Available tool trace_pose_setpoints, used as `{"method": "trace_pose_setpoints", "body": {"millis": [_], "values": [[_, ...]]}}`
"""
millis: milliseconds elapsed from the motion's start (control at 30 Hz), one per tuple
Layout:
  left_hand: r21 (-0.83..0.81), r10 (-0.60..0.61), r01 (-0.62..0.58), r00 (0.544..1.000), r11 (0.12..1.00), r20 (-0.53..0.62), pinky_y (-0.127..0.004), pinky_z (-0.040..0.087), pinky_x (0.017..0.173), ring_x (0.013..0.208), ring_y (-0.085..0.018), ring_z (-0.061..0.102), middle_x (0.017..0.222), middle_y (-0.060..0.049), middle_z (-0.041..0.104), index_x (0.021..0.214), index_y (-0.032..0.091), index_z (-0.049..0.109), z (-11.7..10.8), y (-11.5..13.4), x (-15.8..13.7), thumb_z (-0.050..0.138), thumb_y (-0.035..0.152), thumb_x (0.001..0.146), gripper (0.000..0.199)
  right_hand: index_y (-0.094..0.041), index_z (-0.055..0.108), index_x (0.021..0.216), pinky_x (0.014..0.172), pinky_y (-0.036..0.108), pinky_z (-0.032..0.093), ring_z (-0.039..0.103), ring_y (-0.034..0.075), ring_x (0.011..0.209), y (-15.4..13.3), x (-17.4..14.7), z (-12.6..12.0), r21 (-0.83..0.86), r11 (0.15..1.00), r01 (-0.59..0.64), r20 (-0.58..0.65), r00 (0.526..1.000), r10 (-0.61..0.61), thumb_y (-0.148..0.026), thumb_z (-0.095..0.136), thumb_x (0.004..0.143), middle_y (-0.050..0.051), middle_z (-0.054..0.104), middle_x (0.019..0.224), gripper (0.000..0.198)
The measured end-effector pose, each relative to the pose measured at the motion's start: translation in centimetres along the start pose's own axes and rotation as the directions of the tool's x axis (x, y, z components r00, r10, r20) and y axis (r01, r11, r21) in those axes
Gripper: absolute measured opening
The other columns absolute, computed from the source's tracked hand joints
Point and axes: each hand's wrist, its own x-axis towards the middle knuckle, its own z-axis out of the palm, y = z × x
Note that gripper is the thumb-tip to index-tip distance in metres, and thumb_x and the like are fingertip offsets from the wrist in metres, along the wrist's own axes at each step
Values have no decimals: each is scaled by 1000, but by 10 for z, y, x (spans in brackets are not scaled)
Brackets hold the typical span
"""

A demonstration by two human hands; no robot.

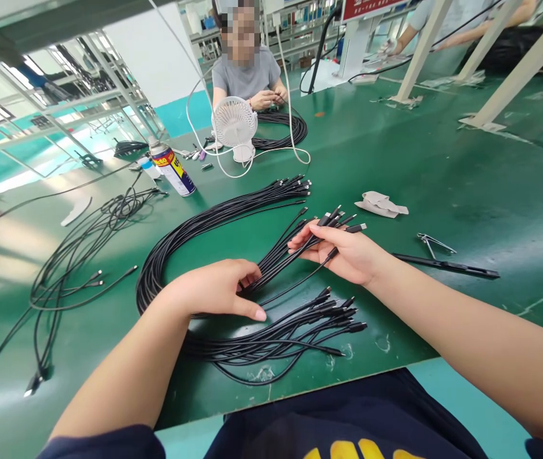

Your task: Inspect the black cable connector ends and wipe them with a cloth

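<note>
Black cables with plug ends lie in a large curve in front of me. My right hand pinches a bundle of cable ends between thumb and fingers, with the plugs sticking out beyond the thumb. One cable hangs slightly apart below that bundle. My left hand is curled over the same cables further back, its thumb stretched out; its fingertips are partly hidden. Nearer to me, a loose fan of cable ends rests on the table. Another group of cable ends lies at the far side of the curve.
A spray can and a white fan stand further back. Tangled cables lie to the left. A crumpled scrap, nail clippers and a thin black tool are at the right. A co-worker sits opposite.
</note>
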Motion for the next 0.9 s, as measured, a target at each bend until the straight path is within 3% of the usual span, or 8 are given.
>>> {"method": "trace_pose_setpoints", "body": {"millis": [67,133,233,367,533,900], "values": [[137,-47,53,998,989,-45,-32,46,72,87,-25,60,102,-8,64,103,19,61,7,8,-3,70,50,67,49,-15,71,75,92,40,53,68,19,88,-1,-1,1,-7,1000,-10,-29,1000,10,-30,67,82,4,71,81,16],[261,-100,125,989,957,-105,-34,46,72,85,-26,61,98,-10,64,98,18,60,15,17,-5,63,36,74,30,-15,70,75,90,39,53,68,20,88,-2,-3,3,-22,1000,-15,-44,999,14,-31,68,81,5,71,81,16],[327,-124,164,982,931,-139,-35,48,74,87,-27,63,99,-12,65,94,16,60,25,29,-7,53,17,76,19,-17,69,75,87,38,54,68,19,86,-3,-6,9,-19,1000,13,-49,999,-14,-30,69,80,4,72,80,14],[352,-206,250,966,902,-156,-38,51,74,86,-30,66,96,-14,66,99,12,60,30,41,-4,51,8,74,27,-17,69,74,85,36,53,68,18,83,-2,-10,14,0,1000,28,-65,997,-28,-31,69,80,2,71,78,15],[418,-379,433,901,798,-211,-39,53,70,85,-31,69,99,-19,64,108,4,58,34,47,3,44,-1,75,36,-18,66,74,79,32,53,68,18,85,-2,-13,16,-17,1000,-17,-107,994,15,-35,73,77,2,70,76,18],[410,-370,443,895,797,-247,-41,54,67,82,-34,71,83,-18,67,99,7,61,37,35,9,40,-3,75,33,-19,64,74,78,29,52,69,19,87,-5,-16,21,12,999,-51,-178,983,52,-38,77,72,2,71,78,23]]}}
